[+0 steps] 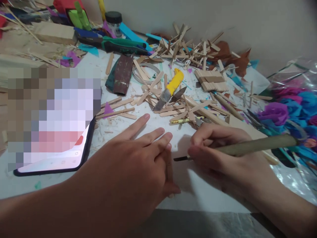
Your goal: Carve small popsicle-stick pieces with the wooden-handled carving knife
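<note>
My left hand (pixel 138 165) lies over the white paper with its fingers stretched out, its index finger and thumb pinning a wooden craft stick (pixel 169 170) that stands nearly lengthwise to me. Most of that stick is hidden under the fingers. In my right hand (pixel 223 148) is a craft knife (pixel 257 144) with a thick olive-green handle, gripped like a pen. Its narrow dark blade points left, a little apart from the stick. Just beyond my hands, loose craft sticks (pixel 173 110) lie around a yellow-handled knife (pixel 170 89).
A lit phone (pixel 85 145), partly blurred out, lies at left. Behind are green-handled pliers (pixel 123 44), a dark sandpaper piece (pixel 121 74), a tape ring (pixel 146 72) and a heap of sticks (pixel 188 46). Paper flowers (pixel 274 112) and clear plastic crowd the right.
</note>
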### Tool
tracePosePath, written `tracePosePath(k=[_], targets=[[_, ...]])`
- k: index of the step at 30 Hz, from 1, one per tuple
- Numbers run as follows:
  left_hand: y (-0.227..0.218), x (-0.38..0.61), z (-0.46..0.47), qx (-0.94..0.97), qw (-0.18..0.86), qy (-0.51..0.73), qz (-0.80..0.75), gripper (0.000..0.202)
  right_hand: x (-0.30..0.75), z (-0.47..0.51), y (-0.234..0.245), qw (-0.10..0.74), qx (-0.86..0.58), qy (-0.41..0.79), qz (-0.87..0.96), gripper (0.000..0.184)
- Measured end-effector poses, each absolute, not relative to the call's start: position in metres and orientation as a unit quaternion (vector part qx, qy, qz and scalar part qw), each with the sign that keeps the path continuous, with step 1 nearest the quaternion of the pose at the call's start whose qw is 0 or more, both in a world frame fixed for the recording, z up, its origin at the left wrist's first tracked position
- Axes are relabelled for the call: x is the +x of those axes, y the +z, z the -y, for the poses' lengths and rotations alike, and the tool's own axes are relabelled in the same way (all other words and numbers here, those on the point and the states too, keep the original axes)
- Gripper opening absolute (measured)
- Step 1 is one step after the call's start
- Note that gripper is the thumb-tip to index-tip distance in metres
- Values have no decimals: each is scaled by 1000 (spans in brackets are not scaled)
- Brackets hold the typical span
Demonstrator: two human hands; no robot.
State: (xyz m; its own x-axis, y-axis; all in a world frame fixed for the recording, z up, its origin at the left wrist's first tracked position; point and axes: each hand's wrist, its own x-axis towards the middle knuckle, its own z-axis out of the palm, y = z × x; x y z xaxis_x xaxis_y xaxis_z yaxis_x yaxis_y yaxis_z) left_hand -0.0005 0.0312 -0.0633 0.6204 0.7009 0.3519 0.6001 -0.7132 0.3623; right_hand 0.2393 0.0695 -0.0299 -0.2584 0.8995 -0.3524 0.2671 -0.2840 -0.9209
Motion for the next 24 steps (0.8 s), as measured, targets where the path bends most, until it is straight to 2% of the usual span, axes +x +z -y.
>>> tracePosePath(k=[7, 11, 15, 18, 21, 24], targets=[[-67, -2, -32, 893, 108, 238, -366, 29, 268, -64, -31, 284, -437, 527, 671, 6], [-71, -2, -34, 895, 96, 241, -362, 38, 268, -59, -33, 279, -478, 584, 593, 10], [-68, -1, -35, 895, 105, 233, -365, 38, 258, -56, -29, 282, -571, 588, 499, 39], [-64, 0, -34, 890, 129, 213, -382, 33, 256, -58, -22, 278, -578, 593, 488, 52], [-60, 0, -34, 884, 147, 236, -376, 32, 263, -62, -17, 302, -535, 608, 503, 46], [-59, -1, -34, 880, 135, 263, -372, 17, 277, -69, -11, 315, -497, 601, 541, 27]])
